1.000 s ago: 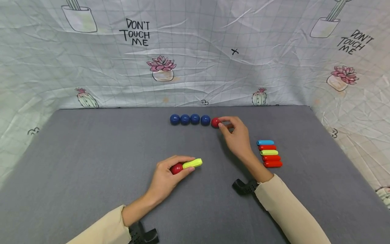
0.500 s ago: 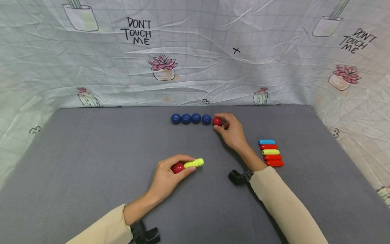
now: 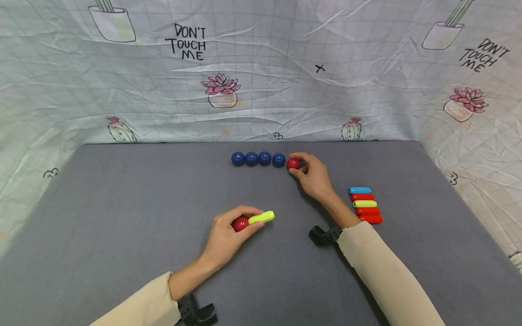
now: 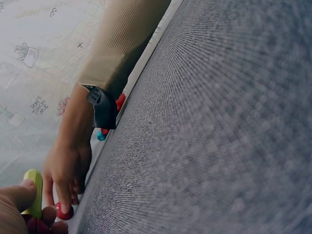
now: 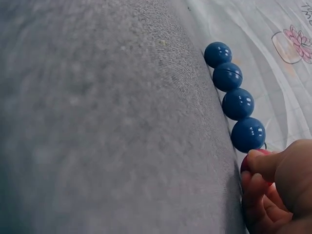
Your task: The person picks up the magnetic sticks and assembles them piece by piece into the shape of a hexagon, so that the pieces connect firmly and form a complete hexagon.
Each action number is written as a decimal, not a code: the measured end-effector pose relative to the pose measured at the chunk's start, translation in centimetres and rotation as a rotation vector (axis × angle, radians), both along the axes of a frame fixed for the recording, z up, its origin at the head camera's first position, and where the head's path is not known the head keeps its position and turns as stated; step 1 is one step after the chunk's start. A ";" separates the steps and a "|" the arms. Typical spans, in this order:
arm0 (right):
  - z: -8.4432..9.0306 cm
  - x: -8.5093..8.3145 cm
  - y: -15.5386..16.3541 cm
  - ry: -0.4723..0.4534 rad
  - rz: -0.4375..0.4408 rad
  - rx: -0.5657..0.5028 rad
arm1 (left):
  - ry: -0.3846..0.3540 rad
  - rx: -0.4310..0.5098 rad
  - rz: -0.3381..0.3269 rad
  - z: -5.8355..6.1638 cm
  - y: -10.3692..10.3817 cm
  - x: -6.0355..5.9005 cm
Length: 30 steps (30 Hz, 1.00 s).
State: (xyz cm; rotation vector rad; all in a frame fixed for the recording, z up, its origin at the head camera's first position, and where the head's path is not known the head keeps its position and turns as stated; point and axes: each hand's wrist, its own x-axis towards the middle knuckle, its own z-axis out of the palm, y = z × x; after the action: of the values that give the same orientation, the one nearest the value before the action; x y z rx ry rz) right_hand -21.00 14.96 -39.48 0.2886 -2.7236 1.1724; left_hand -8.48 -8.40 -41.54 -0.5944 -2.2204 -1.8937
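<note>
In the head view, my left hand [image 3: 224, 233] grips a red ball [image 3: 240, 223] with a ribbed yellow-green stick [image 3: 262, 217] set end to end against it. The stick's far end sticks out past the fingertips, above the middle of the table. Farther back, my right hand [image 3: 315, 178] has thumb and fingers around another red ball [image 3: 293, 163], which sits at the right end of a row of several glossy blue balls [image 3: 265, 158]. In the right wrist view the thumb covers much of this red ball [image 5: 245, 165], close beside the nearest blue ball [image 5: 248, 135].
Several short sticks lie side by side right of my right forearm: a blue one [image 3: 360, 190], a yellow-green one [image 3: 364, 204] and red ones [image 3: 370, 219]. The grey table [image 3: 122, 217] ends at a printed cloth backdrop [image 3: 261, 104] behind the balls. Each wrist wears a black device [image 3: 324, 236].
My right thumb and fingers have settled farther around the red ball, and the right forearm has shifted a little forward. My left hand keeps its grip. The whole head view has drifted slightly.
</note>
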 end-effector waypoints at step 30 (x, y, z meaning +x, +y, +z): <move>2.4 9.2 1.2 -0.013 0.241 -0.144 | -0.002 -0.017 0.005 -0.2 -0.1 -0.1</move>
State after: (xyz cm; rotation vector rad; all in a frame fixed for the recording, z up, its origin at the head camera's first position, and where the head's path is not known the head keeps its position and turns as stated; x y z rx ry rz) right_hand -11.77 16.16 -37.12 0.6047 -2.6539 1.4270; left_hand -8.54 -8.45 -41.73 -0.5891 -2.2398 -1.8752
